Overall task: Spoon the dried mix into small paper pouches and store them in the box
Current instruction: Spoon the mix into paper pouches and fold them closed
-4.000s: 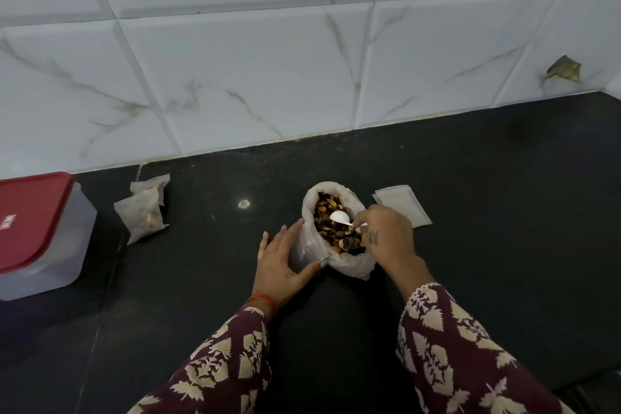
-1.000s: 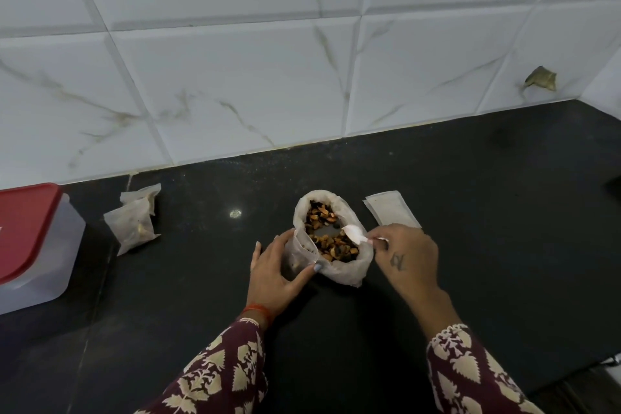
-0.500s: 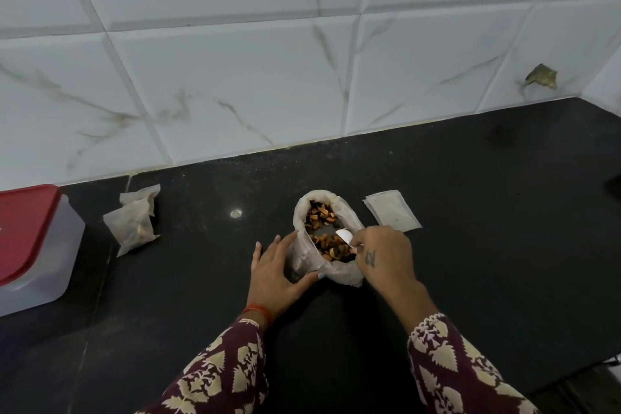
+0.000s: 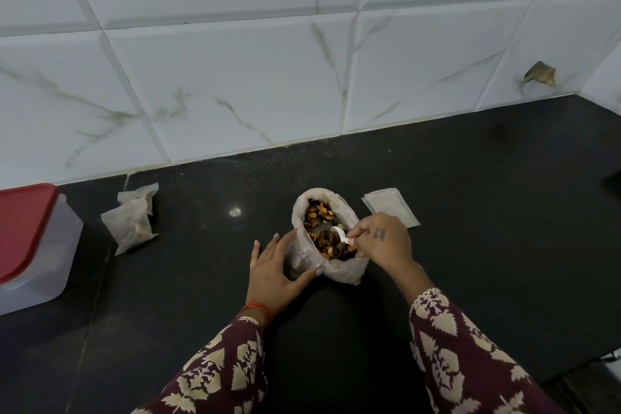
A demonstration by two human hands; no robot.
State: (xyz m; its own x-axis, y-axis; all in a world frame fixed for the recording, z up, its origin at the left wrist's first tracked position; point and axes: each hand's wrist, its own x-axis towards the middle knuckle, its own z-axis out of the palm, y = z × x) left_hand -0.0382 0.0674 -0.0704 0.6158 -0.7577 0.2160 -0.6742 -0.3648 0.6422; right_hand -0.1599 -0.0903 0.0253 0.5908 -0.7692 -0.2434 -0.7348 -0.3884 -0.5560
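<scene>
At frame centre, the right hand is pinching a white spoon inside the bag of dried mix. The left hand, fingers spread, is bracing the bag's side on the worktop.

The desk is black with faint speckles. The wall tiles behind it are white with thin grey-brown veins. Between the hands, the dried mix is brown, orange and near-black inside a translucent white bag, with a white spoon in it. Far left of the left hand, the box is frosted clear with a red lid. The sleeves are maroon with cream leaf prints; a red-orange thread circles the left wrist.
</scene>
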